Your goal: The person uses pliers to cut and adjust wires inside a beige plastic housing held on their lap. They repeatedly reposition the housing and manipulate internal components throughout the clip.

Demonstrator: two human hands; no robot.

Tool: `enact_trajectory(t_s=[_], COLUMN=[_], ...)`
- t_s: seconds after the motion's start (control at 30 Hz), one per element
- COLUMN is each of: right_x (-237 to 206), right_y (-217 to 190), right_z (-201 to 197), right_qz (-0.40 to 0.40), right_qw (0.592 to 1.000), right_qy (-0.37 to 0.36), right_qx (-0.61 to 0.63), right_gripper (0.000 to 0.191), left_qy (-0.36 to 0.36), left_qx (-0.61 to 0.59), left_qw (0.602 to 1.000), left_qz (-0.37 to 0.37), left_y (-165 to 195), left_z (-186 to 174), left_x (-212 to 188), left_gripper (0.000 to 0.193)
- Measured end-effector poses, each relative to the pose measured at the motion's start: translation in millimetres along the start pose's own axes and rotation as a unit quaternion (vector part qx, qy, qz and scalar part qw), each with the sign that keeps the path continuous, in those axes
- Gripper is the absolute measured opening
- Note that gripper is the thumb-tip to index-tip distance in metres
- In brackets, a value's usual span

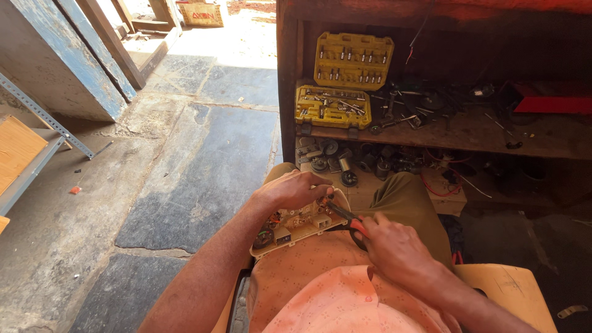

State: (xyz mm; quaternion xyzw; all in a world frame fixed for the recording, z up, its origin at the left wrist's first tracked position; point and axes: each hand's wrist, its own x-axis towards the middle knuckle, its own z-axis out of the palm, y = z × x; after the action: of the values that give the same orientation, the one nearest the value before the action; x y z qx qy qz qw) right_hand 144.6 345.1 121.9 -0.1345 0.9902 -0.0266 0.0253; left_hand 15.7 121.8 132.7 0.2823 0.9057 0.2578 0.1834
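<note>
A cream plastic instrument panel (295,226) with small parts and a round dial lies on my lap, back side up. My left hand (290,190) grips its far edge from above and steadies it. My right hand (394,250) holds red-handled pliers (344,216), whose dark jaws reach to the panel's upper right corner, just beside my left fingers. The pliers' handles are mostly hidden inside my right fist.
An open yellow socket set case (345,80) sits on a dark wooden shelf (468,132) strewn with tools and wires. Metal parts lie on the lower shelf (351,163). Stone slab floor (185,154) lies to the left, with blue boards (80,61) and a metal rack (37,111).
</note>
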Motion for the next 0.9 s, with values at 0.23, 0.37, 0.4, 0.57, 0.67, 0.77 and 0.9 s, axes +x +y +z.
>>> enact_trajectory(t_s=[0.23,0.37,0.4,0.57,0.67,0.77,0.9], right_x=[5,11,9,11,14,14,15], right_y=[15,27,30,33,34,33,31], right_z=[-10,1,3,18,21,20,18], right_qz=[0.217,0.220,0.240,0.195,0.196,0.218,0.207], right_qw=[0.868,0.707,0.654,0.615,0.630,0.640,0.645], right_qy=[-0.184,-0.212,-0.234,-0.257,-0.260,-0.257,-0.259], right_qx=[0.408,0.638,0.678,0.719,0.705,0.690,0.688], right_gripper=[0.040,0.038,0.037,0.041,0.045,0.043,0.042], left_qy=[-0.024,-0.004,-0.002,-0.007,-0.001,-0.001,-0.005], left_qx=[-0.002,-0.008,-0.007,-0.009,-0.015,-0.012,-0.009], left_qw=[0.999,1.000,1.000,1.000,1.000,1.000,1.000], left_qz=[-0.037,-0.004,0.004,0.002,0.011,0.017,0.018], left_y=[-1,-2,-3,-5,-6,-7,-7], left_z=[4,6,7,11,12,14,15], left_x=[5,8,9,11,13,15,15], left_gripper=[0.049,0.047,0.047,0.045,0.044,0.044,0.044])
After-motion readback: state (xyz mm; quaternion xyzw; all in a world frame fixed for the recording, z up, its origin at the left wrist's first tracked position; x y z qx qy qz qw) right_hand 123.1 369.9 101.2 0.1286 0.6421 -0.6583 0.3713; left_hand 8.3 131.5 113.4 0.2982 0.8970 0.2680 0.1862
